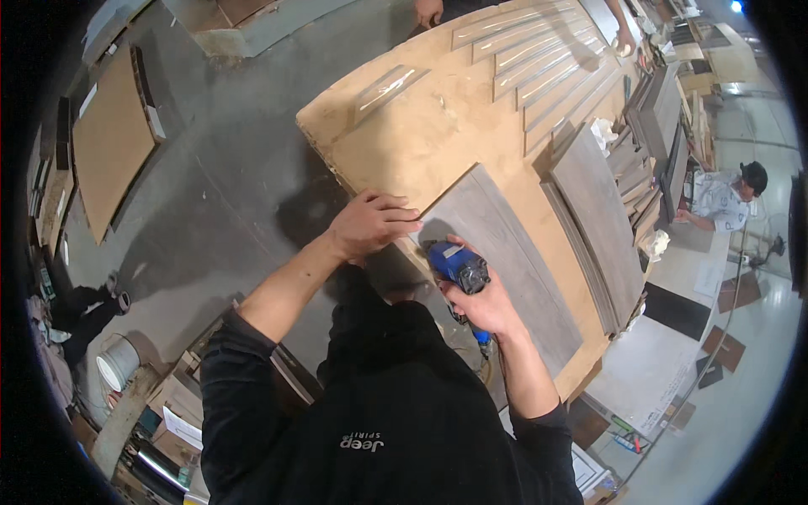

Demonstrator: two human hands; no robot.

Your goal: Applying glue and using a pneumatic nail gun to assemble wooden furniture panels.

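Observation:
A grey wood-grain board [522, 261] lies flat along the near edge of the tan worktable [370, 156]. My left hand [376, 225] is at the board's left corner, its fingers closed against the edge; the thumb is hidden. In my right hand [488, 301] is a blue and black nail gun [459, 264], held over the board's near left part. A blue fitting [482, 335] hangs beneath the tool, by my wrist. The nose of the tool is hidden under its body.
Glue-streaked grey strips [547, 63] lie in rows at the table's far side, with a single strip [391, 91] farther left. Stacked grey panels [598, 219] stand to the right. Another person's hand [429, 12] shows at the far edge, and a co-worker [724, 198] is farther right.

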